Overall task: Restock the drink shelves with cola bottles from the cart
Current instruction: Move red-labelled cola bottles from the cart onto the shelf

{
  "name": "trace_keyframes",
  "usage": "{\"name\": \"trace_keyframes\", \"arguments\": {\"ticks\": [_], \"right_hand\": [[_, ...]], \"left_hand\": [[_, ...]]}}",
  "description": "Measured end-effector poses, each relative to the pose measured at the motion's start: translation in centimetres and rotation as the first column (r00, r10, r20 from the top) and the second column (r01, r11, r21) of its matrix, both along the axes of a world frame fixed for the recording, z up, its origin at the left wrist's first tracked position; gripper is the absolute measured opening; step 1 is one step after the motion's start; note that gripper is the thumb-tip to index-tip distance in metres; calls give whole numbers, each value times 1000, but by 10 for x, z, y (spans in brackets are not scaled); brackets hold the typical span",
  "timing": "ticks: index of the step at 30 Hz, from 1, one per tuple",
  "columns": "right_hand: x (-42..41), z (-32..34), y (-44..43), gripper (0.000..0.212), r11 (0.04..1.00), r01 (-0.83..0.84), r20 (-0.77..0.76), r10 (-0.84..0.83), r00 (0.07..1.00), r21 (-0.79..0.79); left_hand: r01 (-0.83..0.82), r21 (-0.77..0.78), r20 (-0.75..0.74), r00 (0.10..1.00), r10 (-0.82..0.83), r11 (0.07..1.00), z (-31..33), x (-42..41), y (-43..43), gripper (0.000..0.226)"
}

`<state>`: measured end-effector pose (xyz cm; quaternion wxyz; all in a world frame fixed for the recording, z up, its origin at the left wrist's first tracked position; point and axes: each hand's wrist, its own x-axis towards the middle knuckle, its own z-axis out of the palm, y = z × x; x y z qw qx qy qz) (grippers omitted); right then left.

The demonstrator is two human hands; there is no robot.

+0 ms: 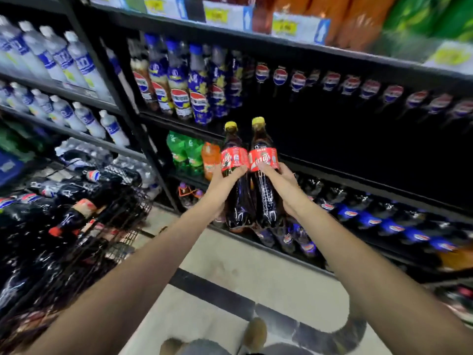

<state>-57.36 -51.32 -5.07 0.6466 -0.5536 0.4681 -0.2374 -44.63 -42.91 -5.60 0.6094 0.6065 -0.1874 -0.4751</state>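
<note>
Red-labelled, the left cola bottle [233, 160] is gripped in the left hand [226, 187], the right cola bottle [264, 158] in the right hand [285, 187], touching, held up before the dark shelf [358, 180], away from the cart [120, 221]. Looks mid-carry; next they need standing upright past the shelf's front edge.

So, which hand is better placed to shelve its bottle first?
Probably the right hand. The right cola bottle is beside the dark, seemingly open stretch of the middle shelf; the left hand holds the left cola bottle in front of the green bottles and orange bottle.
</note>
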Motion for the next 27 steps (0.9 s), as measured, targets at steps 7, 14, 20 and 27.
{"name": "trace_keyframes", "arguments": {"ticks": [7,14,20,27], "right_hand": [[-66,0,-54,61,992,125,-43,-126,991,-21],[-95,9,-97,48,970,224,-19,-227,974,-98],[-104,21,-129,56,946,288,28,-287,958,-147],[-121,21,-148,62,926,359,36,-357,933,-119]], "left_hand": [[161,77,144,975,-171,984,6,-55,-71,65],[273,71,263,923,-282,959,12,-79,-132,68],[354,30,338,876,-343,935,21,-83,-178,68],[415,57,351,843,-408,908,21,-98,-209,74]]}}
